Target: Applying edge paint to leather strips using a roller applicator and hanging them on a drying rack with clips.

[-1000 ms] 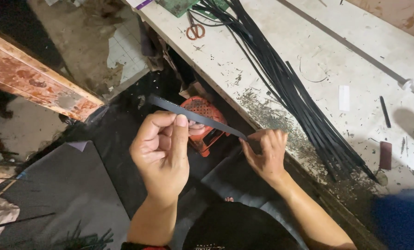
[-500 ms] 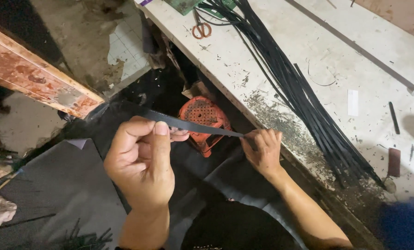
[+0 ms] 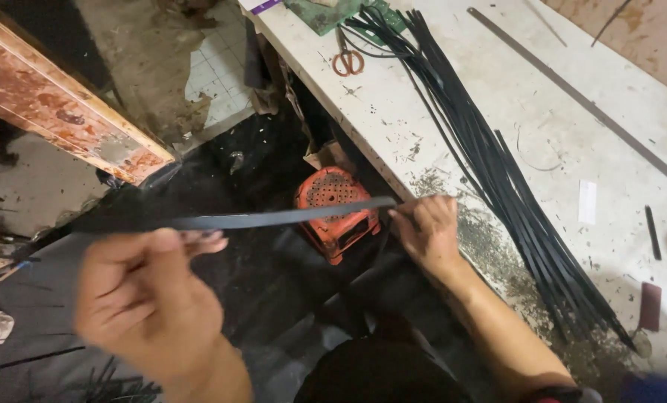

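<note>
Strip (image 3: 289, 218), thin, dark and flat, is stretching level between both hands above an orange stool (image 3: 337, 213). Right hand (image 3: 427, 231) is pinching one end by the workbench edge (image 3: 363, 134); left hand (image 3: 151, 298) is pinching the strip farther along, seemingly smoothing it. Next, keeping it taut matters. Since earlier, the left hand is sitting lower and farther out.

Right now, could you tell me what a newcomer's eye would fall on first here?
A long dark strip stretched across the middle, pinched by the left hand and the right hand. Below it sits an orange perforated stool. On the white workbench at right lies a bundle of black strips, with scissors near its top.
</note>
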